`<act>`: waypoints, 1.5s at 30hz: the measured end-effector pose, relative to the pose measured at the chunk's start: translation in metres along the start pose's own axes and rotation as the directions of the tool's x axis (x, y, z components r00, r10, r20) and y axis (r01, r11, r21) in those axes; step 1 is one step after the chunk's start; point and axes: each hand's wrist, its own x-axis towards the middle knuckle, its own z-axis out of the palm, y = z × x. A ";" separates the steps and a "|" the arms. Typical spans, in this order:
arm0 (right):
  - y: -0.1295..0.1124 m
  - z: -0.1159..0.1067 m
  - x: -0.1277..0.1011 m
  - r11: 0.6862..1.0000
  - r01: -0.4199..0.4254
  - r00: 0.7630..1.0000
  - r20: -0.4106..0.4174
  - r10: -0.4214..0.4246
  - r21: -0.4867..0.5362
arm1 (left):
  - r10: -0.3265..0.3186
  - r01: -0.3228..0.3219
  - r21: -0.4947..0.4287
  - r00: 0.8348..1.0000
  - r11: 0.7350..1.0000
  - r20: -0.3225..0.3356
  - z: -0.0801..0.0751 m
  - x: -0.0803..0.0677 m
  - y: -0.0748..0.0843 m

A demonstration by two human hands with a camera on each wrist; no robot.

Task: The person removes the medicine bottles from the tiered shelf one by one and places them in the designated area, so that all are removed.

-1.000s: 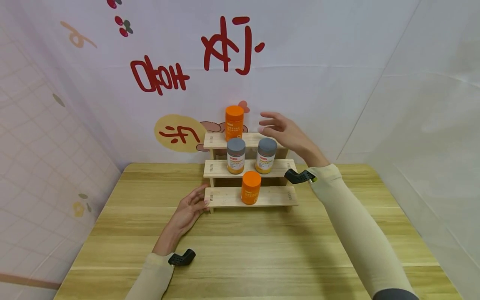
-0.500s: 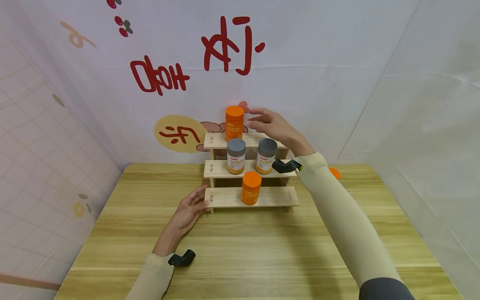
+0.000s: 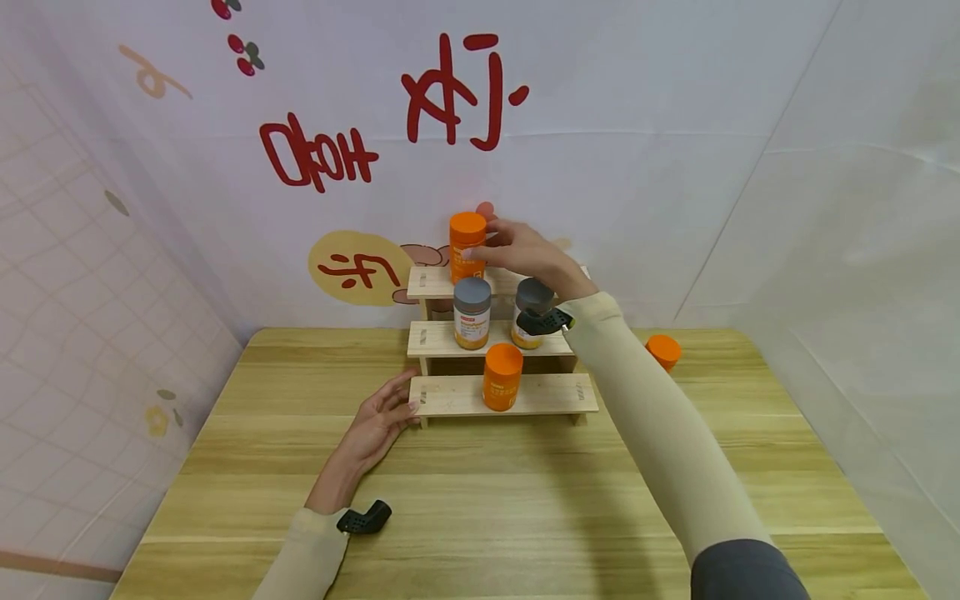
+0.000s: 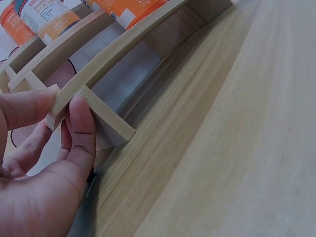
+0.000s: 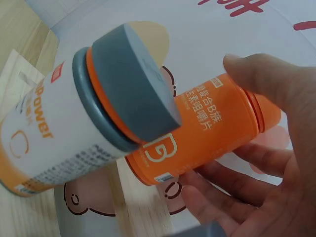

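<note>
Your right grip, the nearer one, reaches from the right around the orange jar, upright on the top tier: thumb in front, fingers behind; whether they press, I can't tell. Your left grip pinches the lowest tier of the wooden rack. Grey-capped jars stand just below; desk underneath, wall behind.

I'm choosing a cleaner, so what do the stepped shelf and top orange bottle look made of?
Stepped shelf: apparently bare wood, pale, matte, with visible grain. Top orange bottle: probably plastic, smooth, softly shiny, evenly coloured beneath its print.
</note>
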 end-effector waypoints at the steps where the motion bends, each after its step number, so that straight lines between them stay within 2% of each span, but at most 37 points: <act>1: -0.001 0.001 0.001 1.000 -0.008 1.000 -0.005 0.008 -0.018 | 0.000 0.000 0.000 1.000 1.000 -0.001 0.000 0.000 0.000; 7: -0.006 0.006 0.006 0.998 -0.026 0.999 -0.032 0.024 -0.061 | 0.000 0.000 -0.001 1.000 1.000 -0.009 0.000 0.000 -0.001; 19: -0.002 0.009 0.008 1.000 0.021 0.997 -0.069 -0.020 0.008 | 0.002 -0.002 -0.014 1.000 1.000 -0.001 0.001 0.000 -0.001; 33: -0.005 0.001 -0.008 0.998 0.048 0.985 -0.166 -0.042 0.031 | -0.002 0.002 0.001 1.000 1.000 -0.009 -0.001 -0.001 -0.001; 45: -0.003 -0.014 -0.032 0.984 0.126 0.969 -0.228 -0.095 0.128 | 0.004 -0.004 0.003 1.000 1.000 -0.004 -0.001 0.000 -0.001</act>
